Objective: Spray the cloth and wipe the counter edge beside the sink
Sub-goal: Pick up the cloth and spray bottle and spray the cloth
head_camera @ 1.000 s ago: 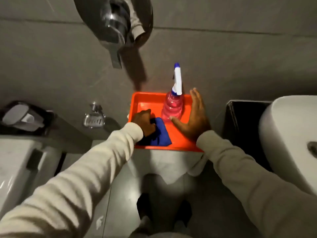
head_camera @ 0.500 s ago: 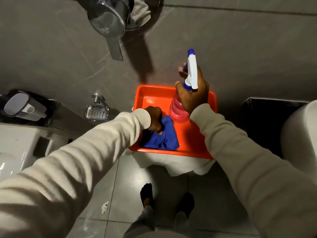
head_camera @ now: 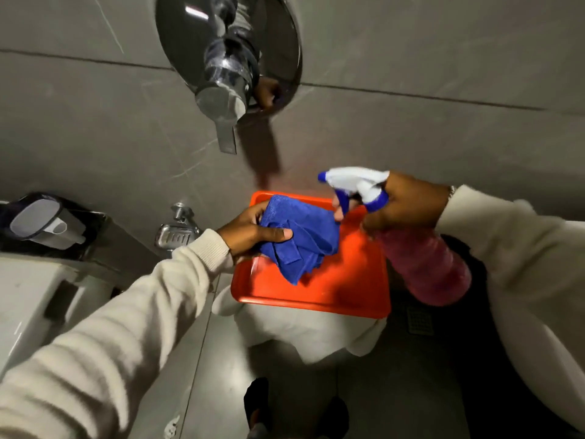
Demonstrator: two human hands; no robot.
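My left hand (head_camera: 253,231) grips a bunched blue cloth (head_camera: 300,239) and holds it up above the orange tray (head_camera: 348,286). My right hand (head_camera: 405,204) is closed around the neck of a pink spray bottle (head_camera: 427,267) with a white and blue trigger head (head_camera: 354,180). The bottle is tilted so its nozzle points left, just above the cloth. One finger lies on the blue trigger. The sink and the counter edge are hidden behind my right sleeve.
The tray rests on a small stand draped in white cloth (head_camera: 304,334). A chrome wall valve with a lever (head_camera: 224,74) juts out overhead. A metal soap dish (head_camera: 175,236) is fixed to the grey tiled wall. A dark caddy (head_camera: 47,224) sits at the left.
Both hands lifted off the tray: the left raised the cloth, the right raised the bottle and tipped it sideways toward the cloth. The camera moved closer and to the left.
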